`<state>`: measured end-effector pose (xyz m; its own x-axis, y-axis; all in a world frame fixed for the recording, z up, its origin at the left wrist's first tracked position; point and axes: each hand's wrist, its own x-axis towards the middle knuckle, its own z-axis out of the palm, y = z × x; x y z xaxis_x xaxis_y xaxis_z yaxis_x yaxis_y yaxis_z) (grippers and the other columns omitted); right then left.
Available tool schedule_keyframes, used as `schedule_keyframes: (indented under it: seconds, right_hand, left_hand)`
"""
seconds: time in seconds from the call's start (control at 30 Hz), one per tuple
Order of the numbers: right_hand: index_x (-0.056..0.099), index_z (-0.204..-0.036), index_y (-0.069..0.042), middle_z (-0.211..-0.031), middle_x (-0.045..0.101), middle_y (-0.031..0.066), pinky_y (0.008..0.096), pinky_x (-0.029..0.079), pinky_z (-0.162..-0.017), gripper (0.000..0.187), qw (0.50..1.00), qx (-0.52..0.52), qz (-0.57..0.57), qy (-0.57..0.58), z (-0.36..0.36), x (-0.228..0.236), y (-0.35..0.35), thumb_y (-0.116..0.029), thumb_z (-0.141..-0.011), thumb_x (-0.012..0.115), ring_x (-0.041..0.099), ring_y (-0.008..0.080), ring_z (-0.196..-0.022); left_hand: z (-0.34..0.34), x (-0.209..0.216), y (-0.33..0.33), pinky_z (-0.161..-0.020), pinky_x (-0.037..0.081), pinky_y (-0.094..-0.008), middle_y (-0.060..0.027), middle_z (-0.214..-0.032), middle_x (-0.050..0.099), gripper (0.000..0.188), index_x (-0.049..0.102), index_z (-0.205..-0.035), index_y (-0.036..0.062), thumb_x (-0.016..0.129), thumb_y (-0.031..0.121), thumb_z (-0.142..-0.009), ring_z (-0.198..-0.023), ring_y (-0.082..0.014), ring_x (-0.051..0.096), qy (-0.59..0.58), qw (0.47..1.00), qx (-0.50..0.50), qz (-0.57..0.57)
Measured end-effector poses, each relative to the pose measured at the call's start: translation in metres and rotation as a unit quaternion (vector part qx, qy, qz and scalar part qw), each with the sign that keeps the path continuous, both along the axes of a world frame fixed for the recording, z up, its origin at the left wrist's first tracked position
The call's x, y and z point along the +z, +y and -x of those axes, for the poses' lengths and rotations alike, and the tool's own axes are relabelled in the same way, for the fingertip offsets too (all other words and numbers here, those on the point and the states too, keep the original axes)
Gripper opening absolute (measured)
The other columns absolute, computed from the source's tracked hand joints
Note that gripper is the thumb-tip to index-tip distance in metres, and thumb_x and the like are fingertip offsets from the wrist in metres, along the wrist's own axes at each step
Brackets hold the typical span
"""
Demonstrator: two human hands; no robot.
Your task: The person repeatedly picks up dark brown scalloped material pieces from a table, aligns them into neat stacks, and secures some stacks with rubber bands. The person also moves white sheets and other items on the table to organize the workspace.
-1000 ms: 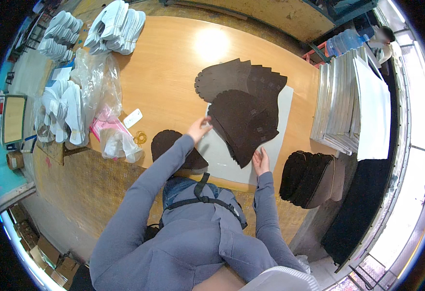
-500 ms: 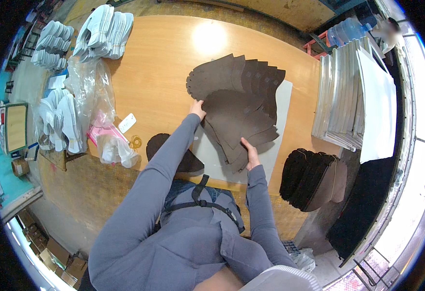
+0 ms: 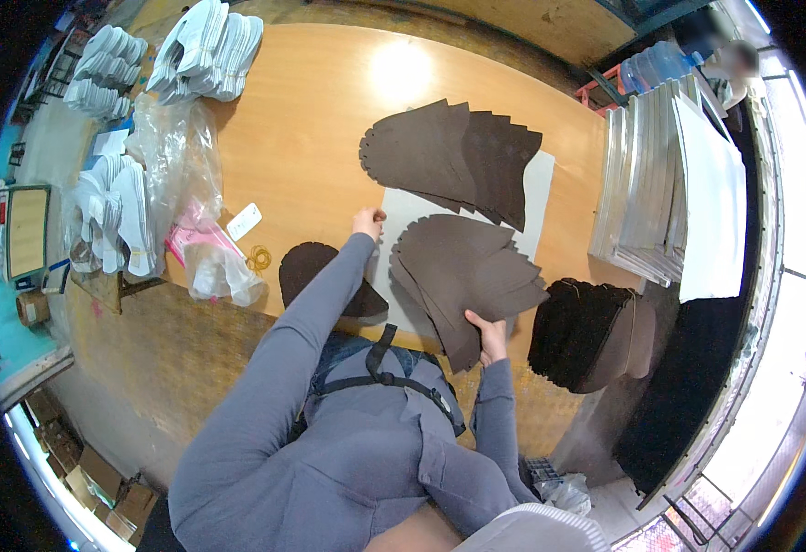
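My right hand point(image 3: 488, 338) is closed on a fanned bunch of dark brown cut pieces point(image 3: 458, 262), thin flat sheets with a rounded, notched end. Its thumb lies on top and the fingers go underneath, out of sight. The bunch hangs over the near part of a pale grey sheet point(image 3: 403, 204) on the table. My left hand point(image 3: 369, 223) is left of the bunch, apart from it, with loosely bent fingers and nothing visible in them. Farther back lies another fanned pile of the brown pieces point(image 3: 449, 152). A smaller dark brown piece point(image 3: 306, 271) rests by my left forearm.
White cut-out stacks point(image 3: 205, 55) and clear plastic bags point(image 3: 177, 156) fill the left side of the wooden table point(image 3: 292, 120). Yellow rubber bands point(image 3: 257, 259) lie near a white tag point(image 3: 244, 222). At right are tied dark pieces point(image 3: 587, 336) and a tall stack of boards point(image 3: 637, 184).
My right hand has drawn the bunch nearer and slightly right, off the far pile, baring more grey sheet. My left hand has let go of the bunch's edge.
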<state>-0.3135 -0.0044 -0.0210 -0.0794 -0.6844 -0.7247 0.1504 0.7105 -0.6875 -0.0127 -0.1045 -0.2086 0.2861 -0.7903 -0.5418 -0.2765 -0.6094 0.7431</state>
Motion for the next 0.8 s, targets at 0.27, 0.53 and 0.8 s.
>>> schedule_keyframes:
  seconds: [0.27, 0.53, 0.8]
  right_hand:
    - [0.05, -0.116, -0.001, -0.114, 0.055, 0.0092, 0.0327, 0.043, -0.089, 0.049, 0.99, -0.131, 0.049, -0.016, 0.032, 0.016, 0.052, 0.003, -0.071, 0.068, 0.053, 0.0226, -0.102]
    - [0.051, -0.117, -0.002, -0.114, 0.054, 0.0077, 0.0311, 0.041, -0.089, 0.049, 0.987, -0.099, 0.13, 0.01, -0.013, 0.031, 0.053, 0.005, -0.071, 0.068, 0.053, 0.0196, -0.1]
    - [0.019, -0.141, -0.016, -0.14, 0.032, 0.0045, 0.0407, 0.029, -0.103, 0.097, 0.866, -0.261, 0.297, -0.305, 0.053, 0.037, 0.048, -0.039, -0.065, 0.075, 0.041, 0.0239, -0.12]
  left_hand:
    - [0.08, 0.122, 0.07, -0.097, 0.025, -0.0487, -0.0104, -0.136, 0.034, 0.081, 0.03, -0.136, 0.0152, 0.053, 0.063, -0.075, -0.125, -0.0264, 0.03, 0.319, 0.933, 0.115, -0.123]
    - [0.123, 0.208, 0.077, -0.086, 0.043, -0.031, -0.0065, -0.111, 0.057, 0.045, 0.051, -0.115, 0.0087, 0.07, 0.012, -0.074, -0.097, -0.0209, 0.056, 0.534, 0.843, 0.058, -0.026]
    - [0.112, 0.28, 0.061, -0.087, 0.045, -0.0332, -0.0101, -0.109, 0.06, 0.051, 0.054, -0.11, 0.0, 0.078, 0.005, -0.064, -0.097, -0.0186, 0.056, 0.381, 0.894, -0.175, 0.16]
